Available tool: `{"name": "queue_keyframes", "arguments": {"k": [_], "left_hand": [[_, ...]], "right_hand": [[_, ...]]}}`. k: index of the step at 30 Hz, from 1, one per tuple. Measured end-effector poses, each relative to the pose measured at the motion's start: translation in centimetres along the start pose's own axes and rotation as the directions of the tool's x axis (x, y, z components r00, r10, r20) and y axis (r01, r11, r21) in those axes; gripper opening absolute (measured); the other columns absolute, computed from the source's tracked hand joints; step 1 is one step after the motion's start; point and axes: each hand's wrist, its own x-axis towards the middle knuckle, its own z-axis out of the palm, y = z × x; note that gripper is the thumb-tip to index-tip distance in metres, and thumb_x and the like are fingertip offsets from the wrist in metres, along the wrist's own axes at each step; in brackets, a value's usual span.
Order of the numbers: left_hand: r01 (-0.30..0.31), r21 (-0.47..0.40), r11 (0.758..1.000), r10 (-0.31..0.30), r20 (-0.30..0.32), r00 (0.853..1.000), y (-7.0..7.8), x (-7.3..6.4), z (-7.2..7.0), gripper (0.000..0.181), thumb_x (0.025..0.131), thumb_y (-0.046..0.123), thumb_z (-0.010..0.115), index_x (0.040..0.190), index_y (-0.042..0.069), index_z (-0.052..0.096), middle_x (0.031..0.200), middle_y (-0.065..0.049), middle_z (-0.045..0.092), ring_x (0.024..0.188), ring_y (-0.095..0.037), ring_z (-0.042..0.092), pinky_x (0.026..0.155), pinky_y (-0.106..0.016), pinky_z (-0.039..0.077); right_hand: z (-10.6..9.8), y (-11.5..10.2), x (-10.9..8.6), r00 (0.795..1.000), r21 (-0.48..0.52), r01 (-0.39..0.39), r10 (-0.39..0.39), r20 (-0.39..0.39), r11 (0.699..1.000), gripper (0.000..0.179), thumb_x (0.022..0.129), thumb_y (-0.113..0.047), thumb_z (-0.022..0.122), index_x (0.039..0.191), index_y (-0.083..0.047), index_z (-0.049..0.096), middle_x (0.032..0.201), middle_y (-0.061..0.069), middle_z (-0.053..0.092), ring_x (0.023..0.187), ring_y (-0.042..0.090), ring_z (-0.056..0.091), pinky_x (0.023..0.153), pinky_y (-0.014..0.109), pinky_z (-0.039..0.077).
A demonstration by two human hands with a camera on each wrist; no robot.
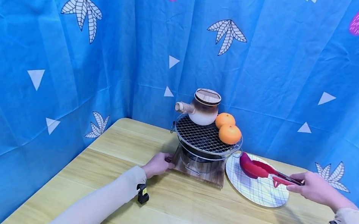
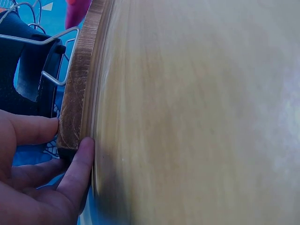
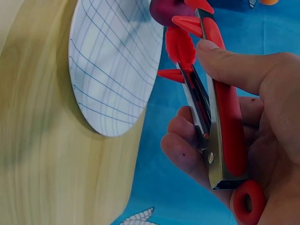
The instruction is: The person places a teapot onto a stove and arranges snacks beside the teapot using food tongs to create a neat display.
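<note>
My right hand (image 1: pixel 311 188) grips a pair of red tongs (image 3: pixel 229 122), thumb on one arm and fingers round the other. Between the tongs' red heads sits a tapered purple sweet potato (image 1: pixel 247 165), over the plaid plate (image 1: pixel 269 195). At the near left corner of a dark wooden board (image 2: pixel 75 89), my left hand (image 1: pixel 158 165) pinches the edge, thumb on top and a fingertip against its side. On that board stands a small black stove with a round wire grill (image 1: pixel 197 135). The grill bears a lidded clay pot (image 1: pixel 204 110) and two oranges (image 1: pixel 229 134).
A light wooden table (image 1: pixel 186 212) carries everything. Blue patterned curtain (image 1: pixel 266 82) hangs close behind the grill and along the left side. The plate stands right beside the board, and the grill's side handle (image 1: pixel 237 154) reaches over toward the plate's rim.
</note>
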Motion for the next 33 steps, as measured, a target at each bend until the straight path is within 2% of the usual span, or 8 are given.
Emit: {"name": "queue_keyframes", "arguments": {"k": [8, 12, 20, 27, 33], "left_hand": [[-0.033, 0.063, 0.997, 0.034, -0.011, 0.999, 0.3, 0.1, 0.0, 0.052, 0.087, 0.007, 0.072, 0.135, -0.009, 0.055, 0.125, -0.025, 0.065, 0.104, -0.030, 0.067, 0.093, -0.041, 0.057], [-0.027, 0.065, 0.998, 0.028, -0.021, 0.999, 0.1, 0.1, 0.0, 0.054, 0.087, 0.007, 0.072, 0.136, -0.008, 0.055, 0.127, -0.025, 0.064, 0.107, -0.031, 0.066, 0.096, -0.042, 0.056], [-0.027, 0.070, 0.997, 0.028, -0.012, 1.000, -0.1, 0.1, -0.1, 0.054, 0.087, 0.007, 0.072, 0.135, -0.010, 0.054, 0.128, -0.027, 0.063, 0.106, -0.032, 0.067, 0.094, -0.042, 0.057], [-0.009, 0.073, 0.997, 0.010, -0.019, 1.000, -0.2, 0.2, -0.2, 0.055, 0.089, 0.009, 0.072, 0.137, -0.008, 0.053, 0.128, -0.025, 0.064, 0.102, -0.028, 0.068, 0.094, -0.041, 0.057], [-0.011, 0.064, 0.998, 0.012, -0.016, 1.000, -0.1, 0.1, -0.1, 0.054, 0.088, 0.008, 0.072, 0.137, -0.008, 0.054, 0.128, -0.026, 0.064, 0.100, -0.028, 0.069, 0.092, -0.040, 0.058]], "right_hand": [[-1.5, -0.2, -1.4, 1.000, -0.014, -0.023, 0.023, -0.015, 1.000, 0.066, 0.089, -0.040, 0.075, 0.127, 0.012, 0.061, 0.080, 0.001, 0.060, 0.066, 0.016, 0.050, 0.054, 0.026, 0.040], [-2.1, -0.3, -1.8, 0.999, -0.030, -0.029, 0.027, -0.038, 0.999, 0.067, 0.088, -0.040, 0.075, 0.129, 0.011, 0.061, 0.073, 0.000, 0.054, 0.061, 0.015, 0.048, 0.052, 0.026, 0.038], [-3.3, -0.6, -2.4, 0.997, -0.047, -0.058, 0.055, -0.050, 0.997, 0.072, 0.088, -0.043, 0.075, 0.133, 0.010, 0.058, 0.083, 0.003, 0.057, 0.070, 0.018, 0.050, 0.055, 0.029, 0.041], [-4.6, -1.2, -2.6, 0.997, -0.072, -0.042, 0.037, -0.063, 0.997, 0.074, 0.088, -0.044, 0.075, 0.132, 0.012, 0.056, 0.089, 0.003, 0.064, 0.072, 0.017, 0.051, 0.055, 0.029, 0.042], [-6.0, -2.1, -2.9, 0.994, -0.102, -0.032, 0.021, -0.108, 0.994, 0.072, 0.087, -0.043, 0.076, 0.130, 0.012, 0.058, 0.092, 0.004, 0.066, 0.080, 0.020, 0.050, 0.056, 0.030, 0.039]]}}
